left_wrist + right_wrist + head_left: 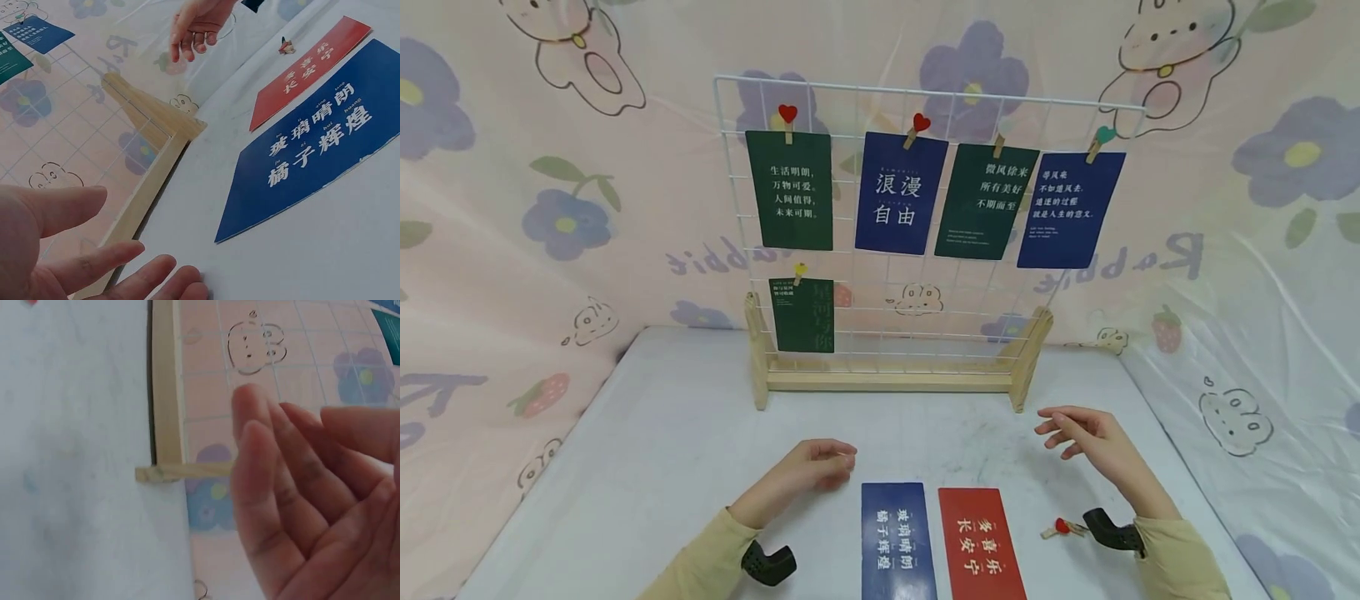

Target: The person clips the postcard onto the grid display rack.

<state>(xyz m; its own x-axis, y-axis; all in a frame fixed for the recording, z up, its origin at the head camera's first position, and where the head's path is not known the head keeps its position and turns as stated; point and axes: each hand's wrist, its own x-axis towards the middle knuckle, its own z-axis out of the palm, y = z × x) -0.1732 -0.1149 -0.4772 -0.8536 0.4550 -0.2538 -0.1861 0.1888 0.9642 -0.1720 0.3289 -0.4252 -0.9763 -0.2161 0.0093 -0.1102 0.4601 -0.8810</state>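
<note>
My left hand point(817, 464) holds nothing, its fingers loosely bent over the white table, left of a blue card point(897, 542). The right hand point(1086, 437) is also without a thing in it, fingers relaxed, near the right foot of the rack. Beside the blue card lies a red card point(981, 542) with white characters. Small wooden clips point(1063, 527), one with a red heart, lie below the right hand. On the white wire rack point(917, 329) hang green and blue cards in an upper row, and a smaller green card point(805, 317) below at the left.
The rack stands in a wooden base point(887, 382) toward the back of the table point(677, 442). Heart-topped clips, such as a red one point(787, 117), pin the cards. Patterned cloth point(647, 250) with flowers and rabbits surrounds the table.
</note>
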